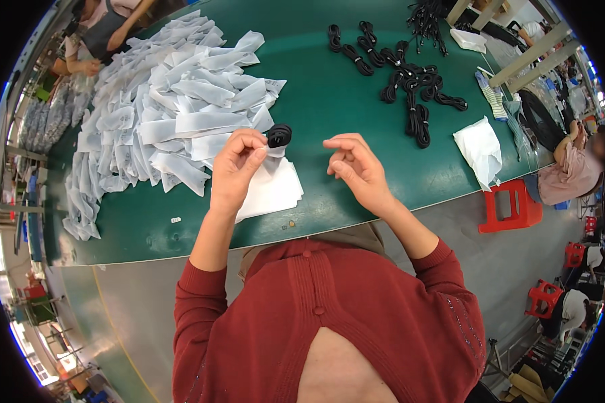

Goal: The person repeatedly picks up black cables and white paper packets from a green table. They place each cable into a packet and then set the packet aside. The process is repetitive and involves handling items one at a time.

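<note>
Between the thumb and fingers of my left hand point(236, 168) is the edge of a translucent plastic sleeve point(275, 153). A coiled black cable point(279, 136) sticks out of its far end. Just beneath lies a stack of white sheets point(279, 190), partly hidden by my left hand and wrist. To the right, apart from the sleeve, my right hand point(359, 169) hovers over the table with its fingers loosely bent and spread, holding nothing that I can see. A big heap of translucent sleeves point(195, 111) covers the left of the green table point(302, 80).
Several tied black cable bundles point(410, 84) lie at the back right, near a bunch of thin black cords point(427, 23). A white plastic bag point(478, 151) rests by the right edge, with a red stool point(511, 207) below. A co-worker's arm point(129, 23) shows at the far left.
</note>
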